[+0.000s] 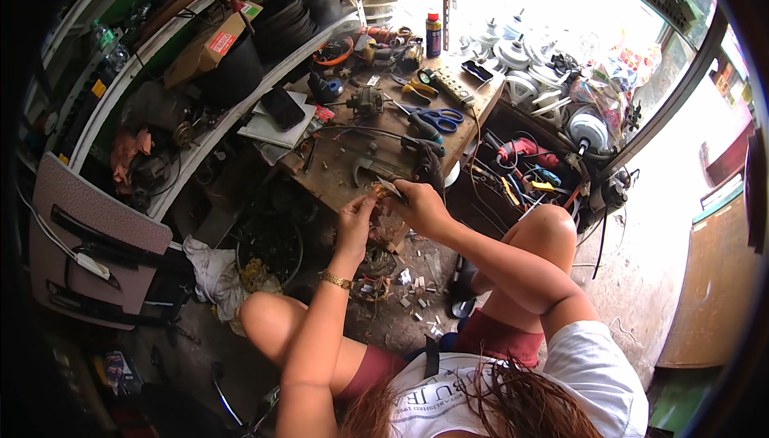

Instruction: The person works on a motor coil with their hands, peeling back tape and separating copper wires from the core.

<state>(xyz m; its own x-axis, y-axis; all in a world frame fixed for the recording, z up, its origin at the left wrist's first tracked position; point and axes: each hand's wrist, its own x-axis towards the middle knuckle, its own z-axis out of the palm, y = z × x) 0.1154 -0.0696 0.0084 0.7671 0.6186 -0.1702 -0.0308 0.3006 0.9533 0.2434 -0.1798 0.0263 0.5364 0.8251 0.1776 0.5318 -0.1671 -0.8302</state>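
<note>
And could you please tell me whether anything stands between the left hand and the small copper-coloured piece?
Nothing visible does: the fingertips of the left hand appear to pinch the copper-coloured piece. The right hand is close on the other side, not between them.

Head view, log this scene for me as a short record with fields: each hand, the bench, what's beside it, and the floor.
Left hand: pinching a small coppery piece
Right hand: fingers at the same piece; exact grip unclear
Workbench: blue-handled scissors, black phone, power strip, red-capped can
Right of bench: tools, including a red power tool
Floor: scattered small pale pieces
</note>
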